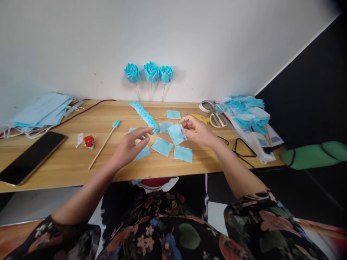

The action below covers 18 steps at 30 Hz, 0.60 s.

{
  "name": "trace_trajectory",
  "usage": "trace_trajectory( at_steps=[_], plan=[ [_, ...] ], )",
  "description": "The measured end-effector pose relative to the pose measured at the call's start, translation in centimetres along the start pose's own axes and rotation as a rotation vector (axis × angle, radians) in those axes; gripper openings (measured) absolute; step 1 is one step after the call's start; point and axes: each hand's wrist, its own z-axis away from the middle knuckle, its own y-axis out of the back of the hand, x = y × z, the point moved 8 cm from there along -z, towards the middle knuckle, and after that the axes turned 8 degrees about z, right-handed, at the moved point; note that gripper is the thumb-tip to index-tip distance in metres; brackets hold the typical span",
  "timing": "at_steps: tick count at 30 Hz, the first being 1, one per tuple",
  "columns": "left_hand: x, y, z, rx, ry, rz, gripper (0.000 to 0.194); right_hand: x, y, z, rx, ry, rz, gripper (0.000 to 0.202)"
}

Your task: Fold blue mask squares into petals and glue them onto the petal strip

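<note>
My right hand (194, 130) pinches the corner of a light blue fabric square (176, 134) above the table. To its left, my left hand (135, 143) has its fingers apart and holds nothing; a blue piece (142, 154) lies partly hidden beneath it. Several more blue rectangles lie around, among them one near the front (183, 154), one in the middle (162, 146) and one farther back (173, 115). A row of folded blue pieces (144, 115) runs diagonally behind my left hand. A stick with a blue tip (104, 146) rests left of that hand.
Three blue flowers (151, 72) on sticks lean on the wall. Left are masks (43, 110), a phone (31, 157) and a red wrapped item (89, 141). Right are scissors (218, 120), tape (207, 106), a yellow tool (201, 118), cables (245, 154) and blue scraps (251, 113).
</note>
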Motion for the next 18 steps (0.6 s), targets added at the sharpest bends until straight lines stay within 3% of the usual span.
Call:
trace_trajectory(
  at_steps=[4,7,12,16,18],
  plan=[
    [0.0,-2.7,-2.9,-0.078,0.086,0.276,0.065,-2.5,-0.9,-0.6,-0.082,0.064,0.007,0.022],
    [-1.0,-3.9,-4.4,-0.083,0.215,0.367,0.066,-2.6,-1.7,-1.3,-0.099,0.082,0.011,0.023],
    [-2.3,-2.7,-6.3,0.058,0.279,0.331,0.049,-0.5,-1.6,-3.5,-0.06,0.046,-0.159,0.016],
    [-2.2,-2.0,-7.3,0.102,0.269,0.344,0.051,1.9,-0.9,-5.6,0.059,-0.058,-0.367,0.03],
    [-2.3,-1.9,-7.6,0.121,0.256,0.358,0.053,2.2,-1.5,-6.0,0.03,-0.091,-0.373,0.032]
  ],
)
